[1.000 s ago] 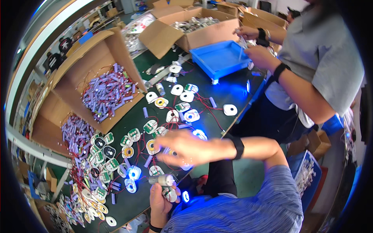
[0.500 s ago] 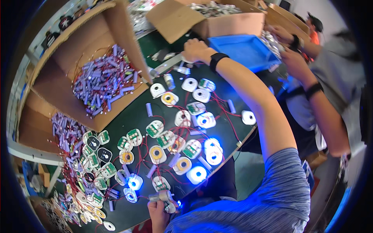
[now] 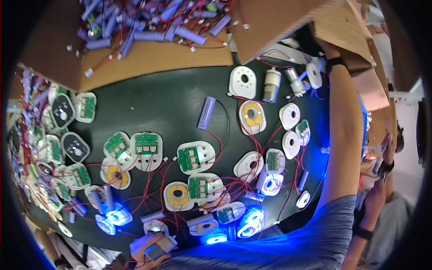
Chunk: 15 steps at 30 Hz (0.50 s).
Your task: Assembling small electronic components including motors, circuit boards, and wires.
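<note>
My left hand (image 3: 140, 248), at the near edge of the table, is closed around a silver-grey part like a small motor (image 3: 160, 248). Just beyond it lies a white disc housing (image 3: 156, 227). My right arm stretches far across the table's right side; my right hand (image 3: 320, 39) is in shadow by a cardboard flap, its fingers hidden. Nearest to it are a white oval plate (image 3: 314, 75) and a small silver motor (image 3: 295, 82). A larger cylindrical motor (image 3: 271, 84) stands nearby. Wired white housings with green circuit boards (image 3: 146, 146) cover the middle, several glowing blue-white (image 3: 251, 223).
A cardboard box (image 3: 157, 56) of purple battery cells with red wires stands at the far side. More cells and housings are heaped at the left (image 3: 33, 148). Red wires cross the dark green table (image 3: 148, 99). Another person's hands (image 3: 375, 195) are at the right.
The whole view has swung, bringing the battery box to the top and the table closer. My right hand has moved from plain sight into shadow by the cardboard flap. My left hand still holds its part.
</note>
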Available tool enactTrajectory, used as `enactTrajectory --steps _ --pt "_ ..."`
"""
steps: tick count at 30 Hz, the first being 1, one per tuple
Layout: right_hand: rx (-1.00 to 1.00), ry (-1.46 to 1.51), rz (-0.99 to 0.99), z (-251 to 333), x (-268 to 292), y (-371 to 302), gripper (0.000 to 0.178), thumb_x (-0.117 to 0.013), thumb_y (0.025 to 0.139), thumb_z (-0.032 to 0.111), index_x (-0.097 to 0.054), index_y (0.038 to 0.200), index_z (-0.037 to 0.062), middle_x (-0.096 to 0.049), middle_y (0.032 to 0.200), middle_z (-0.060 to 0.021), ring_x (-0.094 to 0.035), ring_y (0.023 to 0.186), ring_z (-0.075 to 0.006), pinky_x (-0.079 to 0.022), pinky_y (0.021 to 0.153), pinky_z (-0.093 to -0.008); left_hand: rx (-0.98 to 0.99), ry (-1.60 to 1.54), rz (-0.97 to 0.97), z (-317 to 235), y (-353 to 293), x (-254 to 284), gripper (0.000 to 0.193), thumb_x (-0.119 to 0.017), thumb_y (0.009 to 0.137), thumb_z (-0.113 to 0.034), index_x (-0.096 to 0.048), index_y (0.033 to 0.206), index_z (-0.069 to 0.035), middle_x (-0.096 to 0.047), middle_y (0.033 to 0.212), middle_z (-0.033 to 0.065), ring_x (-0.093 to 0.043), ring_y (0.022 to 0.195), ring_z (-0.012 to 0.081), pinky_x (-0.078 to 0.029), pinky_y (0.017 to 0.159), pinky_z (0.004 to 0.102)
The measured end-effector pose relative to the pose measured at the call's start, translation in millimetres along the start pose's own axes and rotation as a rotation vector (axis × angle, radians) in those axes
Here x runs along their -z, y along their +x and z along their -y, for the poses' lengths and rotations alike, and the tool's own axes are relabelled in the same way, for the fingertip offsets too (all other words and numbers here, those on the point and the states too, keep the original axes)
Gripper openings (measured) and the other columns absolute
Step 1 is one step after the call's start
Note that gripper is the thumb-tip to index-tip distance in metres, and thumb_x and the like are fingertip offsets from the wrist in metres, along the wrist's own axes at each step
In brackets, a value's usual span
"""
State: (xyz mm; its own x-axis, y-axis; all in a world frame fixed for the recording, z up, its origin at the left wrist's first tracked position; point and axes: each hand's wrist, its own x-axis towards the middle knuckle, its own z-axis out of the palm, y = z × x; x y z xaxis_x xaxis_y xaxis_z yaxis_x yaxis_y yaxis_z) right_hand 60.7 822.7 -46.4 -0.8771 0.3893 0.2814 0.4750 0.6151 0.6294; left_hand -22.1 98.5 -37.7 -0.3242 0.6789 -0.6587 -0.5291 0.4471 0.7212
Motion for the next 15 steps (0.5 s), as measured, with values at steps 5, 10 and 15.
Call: enactTrajectory --steps 5,10,15 --pt "0.016 -0.062 0.038 22.9 -13.3 25.7 0.037 -0.039 0.089 0.034 -0.053 0.111 0.0077 -0.056 0.111 -0.0113 -0.051 0.103 -0.028 -0.039 0.091 -0.0379 -0.093 0.091 0.01 7.5 19.1 10.3 0.039 -0.066 0.073 -0.008 -0.055 0.109 0.003 -0.065 0.087 0.0128 -0.063 0.076 0.0208 -0.05 0.072 0.0313" --pt "-0.028 -0.128 0.057 29.4 5.1 20.7 0.032 -0.043 0.087 0.032 -0.057 0.106 0.0098 -0.059 0.105 -0.0115 -0.054 0.096 -0.0293 -0.042 0.085 -0.0386 -0.219 0.234 0.026 10.2 13.3 19.2 0.041 -0.066 0.073 -0.009 -0.055 0.11 0.003 -0.065 0.087 0.0136 -0.063 0.077 0.0227 -0.05 0.073 0.0322" --pt "-0.122 -0.201 0.07 32.7 28.7 10.4 0.027 -0.048 0.085 0.03 -0.061 0.1 0.0119 -0.061 0.098 -0.0117 -0.057 0.089 -0.0306 -0.045 0.079 -0.0392 -0.371 0.416 0.059 5.5 10.4 37.8 0.043 -0.067 0.073 -0.01 -0.054 0.111 0.002 -0.065 0.087 0.0144 -0.064 0.078 0.0247 -0.05 0.074 0.0331"
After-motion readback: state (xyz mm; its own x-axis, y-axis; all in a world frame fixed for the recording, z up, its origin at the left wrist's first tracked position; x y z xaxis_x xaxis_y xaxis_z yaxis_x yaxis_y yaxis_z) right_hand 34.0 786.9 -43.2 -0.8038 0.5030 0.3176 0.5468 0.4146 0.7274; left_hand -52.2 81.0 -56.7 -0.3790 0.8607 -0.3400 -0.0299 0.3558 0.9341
